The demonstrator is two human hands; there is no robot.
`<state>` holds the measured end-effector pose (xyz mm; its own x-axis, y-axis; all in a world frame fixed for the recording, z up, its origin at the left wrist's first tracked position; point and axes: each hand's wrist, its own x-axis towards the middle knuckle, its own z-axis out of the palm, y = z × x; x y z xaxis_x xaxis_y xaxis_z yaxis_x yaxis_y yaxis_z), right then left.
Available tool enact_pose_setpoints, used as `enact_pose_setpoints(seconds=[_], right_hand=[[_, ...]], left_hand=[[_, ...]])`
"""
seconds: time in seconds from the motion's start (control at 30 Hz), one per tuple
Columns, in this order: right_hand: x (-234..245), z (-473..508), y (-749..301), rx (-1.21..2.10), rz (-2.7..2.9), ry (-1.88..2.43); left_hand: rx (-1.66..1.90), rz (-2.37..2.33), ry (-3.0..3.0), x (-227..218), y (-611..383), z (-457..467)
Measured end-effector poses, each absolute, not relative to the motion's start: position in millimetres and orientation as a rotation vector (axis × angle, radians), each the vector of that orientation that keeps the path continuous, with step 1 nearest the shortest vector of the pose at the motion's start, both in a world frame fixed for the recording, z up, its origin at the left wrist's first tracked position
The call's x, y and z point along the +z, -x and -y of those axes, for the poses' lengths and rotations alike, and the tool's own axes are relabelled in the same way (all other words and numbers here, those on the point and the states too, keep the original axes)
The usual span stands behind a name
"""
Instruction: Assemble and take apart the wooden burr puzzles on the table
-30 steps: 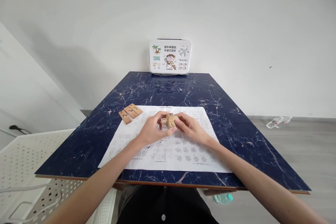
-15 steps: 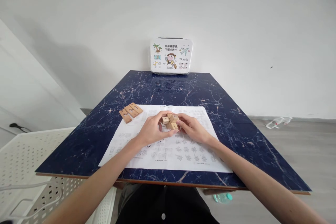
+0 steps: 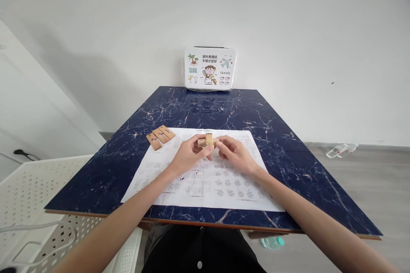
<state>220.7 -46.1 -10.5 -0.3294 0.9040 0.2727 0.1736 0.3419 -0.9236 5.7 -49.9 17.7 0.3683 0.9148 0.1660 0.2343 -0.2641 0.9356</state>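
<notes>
Between my hands, above the printed sheet (image 3: 205, 198), is a wooden burr puzzle (image 3: 209, 140) made of interlocking blocks, one block standing up in the middle. My left hand (image 3: 191, 152) is closed around its left side, thumb along the near face. From the right, my right hand (image 3: 235, 152) pinches the other end between thumb and fingers. Parts of the puzzle are hidden behind the fingers. On the sheet are rows of small line drawings. Several flat notched wooden pieces (image 3: 160, 137) with dark marks lie side by side at the sheet's upper left corner.
The blue marbled table (image 3: 205, 111) carries a white cartoon-printed case (image 3: 209, 69) upright at its back edge, by the wall. A white perforated surface (image 3: 28, 187) stands to the left. Clear plastic bottles (image 3: 341, 150) lie on the floor at right; a greenish bottle (image 3: 272, 242) is below the front edge.
The wooden puzzle has been turned in my hands: the numbered faces seen before no longer show, and one block now points up. The flat pieces and the sheet lie as before.
</notes>
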Motion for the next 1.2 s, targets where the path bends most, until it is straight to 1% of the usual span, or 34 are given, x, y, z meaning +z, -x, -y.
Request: enact_pose_setpoints(seconds=[0.17,0.23,0.37,0.63,1.2], right_hand=[[-5.2,52.1,-218.7,0.595,1.837,0.899],[-4.8,53.1,-219.1,0.514,1.907,0.862],[-5.7,53.5,-219.0,0.500,2.005,0.791],[-3.0,54.7,-217.8,0.482,1.968,0.779],[-4.0,53.9,-218.8,0.453,1.947,0.790]], left_hand=[[0.934,-0.892,-1.508,21.0,-4.3,42.7],[0.873,-0.810,-1.460,19.8,-3.5,41.2],[0.779,-0.722,-1.394,14.8,-4.7,41.1],[0.739,-0.688,-1.356,14.7,-7.6,41.8],[0.815,-0.774,-1.432,10.4,-4.9,39.5]])
